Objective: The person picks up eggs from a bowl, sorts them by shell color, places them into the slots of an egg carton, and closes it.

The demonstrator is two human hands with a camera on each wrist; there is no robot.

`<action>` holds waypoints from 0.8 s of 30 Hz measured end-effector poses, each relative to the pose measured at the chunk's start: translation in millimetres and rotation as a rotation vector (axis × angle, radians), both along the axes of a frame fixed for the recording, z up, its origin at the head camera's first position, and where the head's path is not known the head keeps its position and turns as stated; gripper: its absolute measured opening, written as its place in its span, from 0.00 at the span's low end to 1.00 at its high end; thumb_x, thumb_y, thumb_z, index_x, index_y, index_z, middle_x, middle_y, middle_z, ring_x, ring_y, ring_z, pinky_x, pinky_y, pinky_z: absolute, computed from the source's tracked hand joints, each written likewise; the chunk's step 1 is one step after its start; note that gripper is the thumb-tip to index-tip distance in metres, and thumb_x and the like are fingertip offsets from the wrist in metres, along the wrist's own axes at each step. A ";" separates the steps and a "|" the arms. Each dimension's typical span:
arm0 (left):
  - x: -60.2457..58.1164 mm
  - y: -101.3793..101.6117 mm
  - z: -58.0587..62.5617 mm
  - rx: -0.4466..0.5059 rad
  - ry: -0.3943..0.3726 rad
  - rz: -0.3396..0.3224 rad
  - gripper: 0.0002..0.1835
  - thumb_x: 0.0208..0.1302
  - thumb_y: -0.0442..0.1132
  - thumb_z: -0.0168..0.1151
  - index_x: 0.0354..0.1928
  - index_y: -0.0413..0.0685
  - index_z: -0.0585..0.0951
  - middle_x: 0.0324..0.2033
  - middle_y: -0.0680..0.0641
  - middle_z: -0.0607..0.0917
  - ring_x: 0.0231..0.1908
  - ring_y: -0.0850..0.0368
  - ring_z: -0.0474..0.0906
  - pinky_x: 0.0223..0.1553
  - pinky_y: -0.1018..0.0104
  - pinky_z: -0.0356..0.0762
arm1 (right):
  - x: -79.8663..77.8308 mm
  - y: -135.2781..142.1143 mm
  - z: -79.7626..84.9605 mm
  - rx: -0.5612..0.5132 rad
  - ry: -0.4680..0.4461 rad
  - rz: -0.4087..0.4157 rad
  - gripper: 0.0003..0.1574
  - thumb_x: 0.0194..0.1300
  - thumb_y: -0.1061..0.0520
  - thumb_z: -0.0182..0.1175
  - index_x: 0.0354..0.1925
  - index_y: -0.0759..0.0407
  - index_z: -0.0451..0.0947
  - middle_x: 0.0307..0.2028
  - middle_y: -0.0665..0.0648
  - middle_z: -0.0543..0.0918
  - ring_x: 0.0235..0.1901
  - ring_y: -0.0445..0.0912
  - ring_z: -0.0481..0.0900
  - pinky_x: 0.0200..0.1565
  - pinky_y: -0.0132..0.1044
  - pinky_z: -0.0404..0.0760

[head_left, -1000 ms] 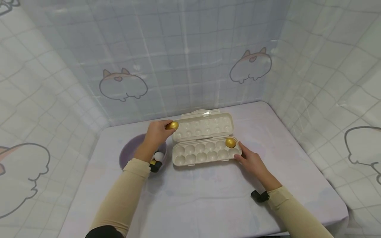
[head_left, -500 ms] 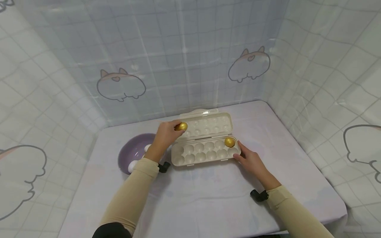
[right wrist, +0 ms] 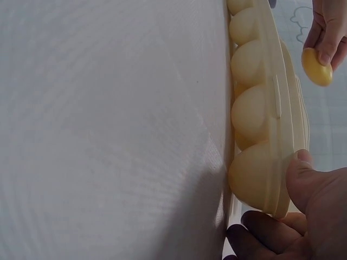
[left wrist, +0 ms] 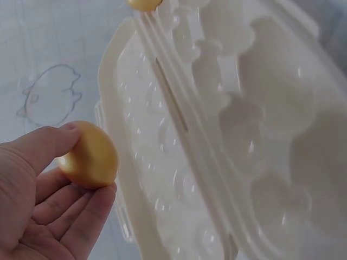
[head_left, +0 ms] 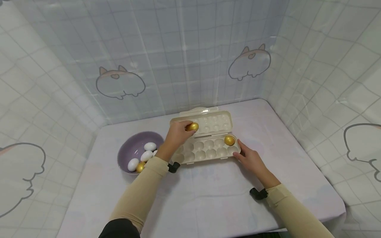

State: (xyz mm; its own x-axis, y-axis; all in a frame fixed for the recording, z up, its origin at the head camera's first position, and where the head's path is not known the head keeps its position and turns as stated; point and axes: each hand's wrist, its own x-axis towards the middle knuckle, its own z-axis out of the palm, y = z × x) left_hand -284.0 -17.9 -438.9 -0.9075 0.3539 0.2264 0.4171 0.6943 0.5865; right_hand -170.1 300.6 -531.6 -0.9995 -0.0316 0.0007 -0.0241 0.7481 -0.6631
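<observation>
Between thumb and fingers, my left hand (head_left: 177, 135) pinches a gold egg (head_left: 193, 127) above the opened egg carton (head_left: 205, 159). Up close in the left wrist view, the same gold egg (left wrist: 93, 157) sits at the fingertips, beside the carton's lid (left wrist: 157, 179). My right hand (head_left: 251, 162) grips the carton's right end, its thumb on the rim and fingers under the edge, as the right wrist view shows. Another gold egg (head_left: 229, 140) lies in the back-row cup at the right end. My left hand and forearm hide part of the carton's left side.
A purple bowl (head_left: 125, 150) stands left of the carton, holding several white eggs (head_left: 133, 164) and a gold egg (head_left: 141, 167). My left forearm passes over the bowl's right edge. Patterned curtains (head_left: 166, 59) surround the cloth-covered table (head_left: 214, 198) at the back and sides.
My left hand has carried the gold egg rightward, from near the carton lid's left edge to over its middle-left part. More of the bowl's eggs show. The right hand stays on the carton.
</observation>
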 end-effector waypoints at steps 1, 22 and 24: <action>0.6 3.0 -1.1 0.000 -0.007 -0.002 0.21 0.66 0.41 0.74 0.59 0.42 0.87 0.54 0.41 0.91 0.50 0.46 0.90 0.52 0.56 0.89 | -0.2 -0.2 0.1 0.003 0.001 0.001 0.48 0.78 0.46 0.61 0.83 0.59 0.53 0.76 0.69 0.67 0.75 0.67 0.68 0.73 0.63 0.71; 16.0 64.0 -31.7 0.104 -0.112 -0.085 0.20 0.65 0.41 0.76 0.57 0.43 0.88 0.50 0.44 0.92 0.47 0.51 0.90 0.48 0.63 0.89 | 0.6 -1.2 -1.3 0.007 0.061 0.006 0.47 0.76 0.46 0.63 0.82 0.62 0.57 0.75 0.69 0.69 0.73 0.68 0.70 0.71 0.64 0.72; 17.7 68.7 -33.9 0.106 -0.110 -0.089 0.19 0.66 0.41 0.76 0.56 0.43 0.88 0.49 0.44 0.92 0.46 0.52 0.89 0.48 0.63 0.89 | 0.2 -0.8 -1.5 0.008 0.049 0.005 0.47 0.77 0.46 0.63 0.82 0.62 0.57 0.76 0.69 0.68 0.74 0.68 0.70 0.72 0.64 0.72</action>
